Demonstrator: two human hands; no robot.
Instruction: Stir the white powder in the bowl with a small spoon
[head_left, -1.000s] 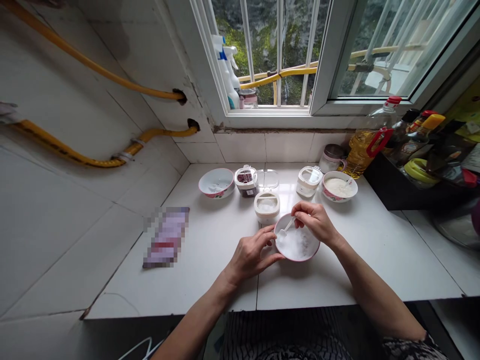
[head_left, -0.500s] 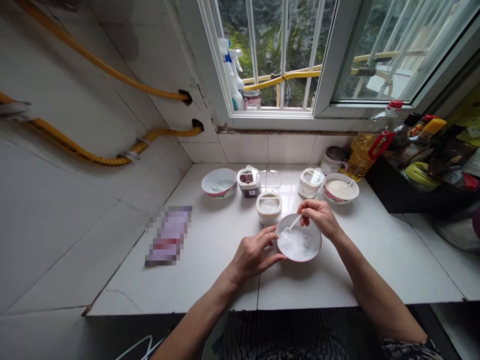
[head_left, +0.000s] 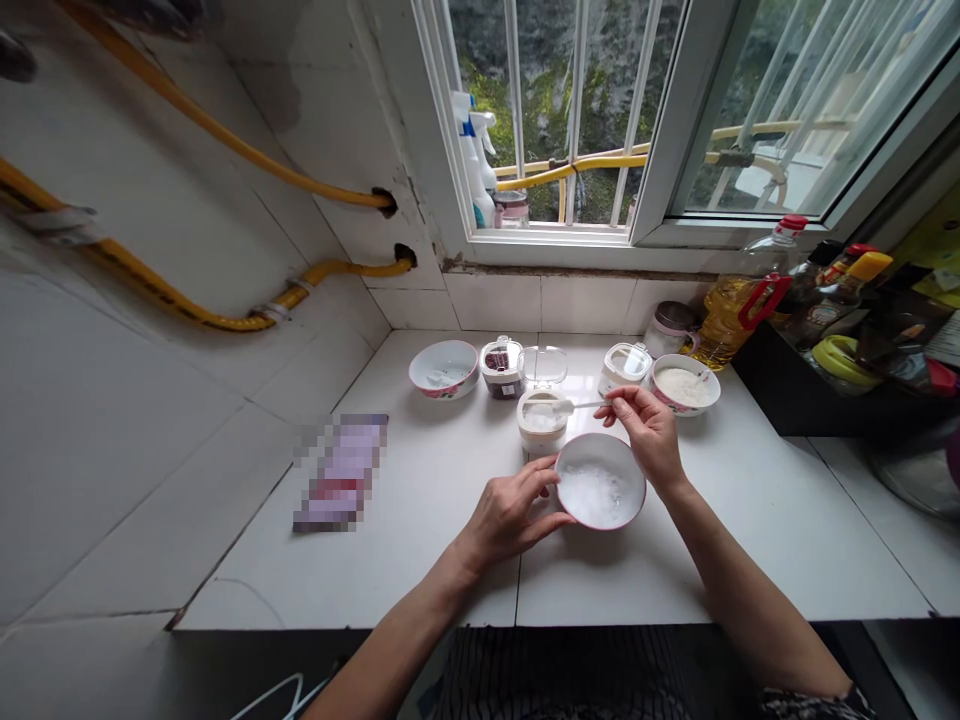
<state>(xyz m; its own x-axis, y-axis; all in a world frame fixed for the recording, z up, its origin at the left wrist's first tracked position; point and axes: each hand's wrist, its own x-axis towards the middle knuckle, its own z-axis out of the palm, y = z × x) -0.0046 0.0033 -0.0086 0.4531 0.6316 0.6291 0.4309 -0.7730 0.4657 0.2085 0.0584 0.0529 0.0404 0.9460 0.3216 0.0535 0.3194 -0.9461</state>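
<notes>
My left hand (head_left: 517,508) grips the left rim of a white bowl (head_left: 601,440) with a pink edge, which holds white powder or grains (head_left: 596,492). Between thumb and fingers of my right hand (head_left: 643,430) is a small white spoon (head_left: 585,405), held almost level. Its scoop end is over the near rim of an open jar (head_left: 541,440) that has white grains inside. Whether the scoop carries anything is too small to tell. The jar stands just behind the bowl, its clear lid (head_left: 545,365) tipped back.
Behind stand a bowl (head_left: 442,385), a jar of dark red contents (head_left: 502,370), another lidded jar (head_left: 624,365) and a bowl of pale grains (head_left: 686,395). An oil bottle (head_left: 731,300) and a black box of bottles (head_left: 780,385) are at right. A blurred purple packet (head_left: 345,470) lies left.
My right hand has lifted the spoon out of the bowl and moved it back to the open jar. The left hand keeps its hold on the bowl. The view has shifted slightly.
</notes>
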